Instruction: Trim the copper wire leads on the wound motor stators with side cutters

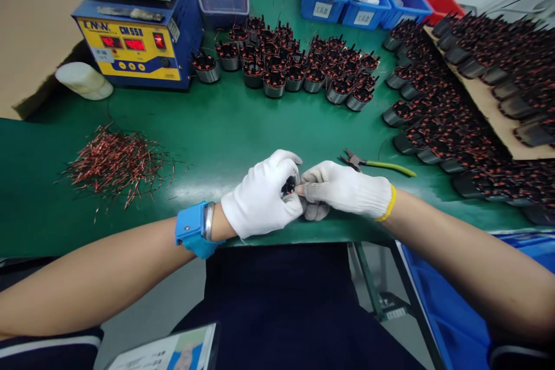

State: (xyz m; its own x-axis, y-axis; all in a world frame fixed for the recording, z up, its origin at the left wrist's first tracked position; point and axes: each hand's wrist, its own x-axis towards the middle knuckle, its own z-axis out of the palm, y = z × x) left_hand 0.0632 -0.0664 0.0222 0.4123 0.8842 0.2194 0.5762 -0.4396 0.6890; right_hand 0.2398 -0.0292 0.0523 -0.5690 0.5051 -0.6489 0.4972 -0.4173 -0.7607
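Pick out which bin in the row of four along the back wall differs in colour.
The red bin, at the right-hand end of the row. It alone is red; the three bins to its left are blue.

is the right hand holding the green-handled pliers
No, the pliers lie on the green tabletop, just beyond the right hand.

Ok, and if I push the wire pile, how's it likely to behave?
The wire pile would probably shift as a loose tangle, since its pieces lie crossed over one another. Single bits look light and fairly stiff, being thin, short and mostly straight. Some would likely scatter over the table, as a few lie apart at the edge.
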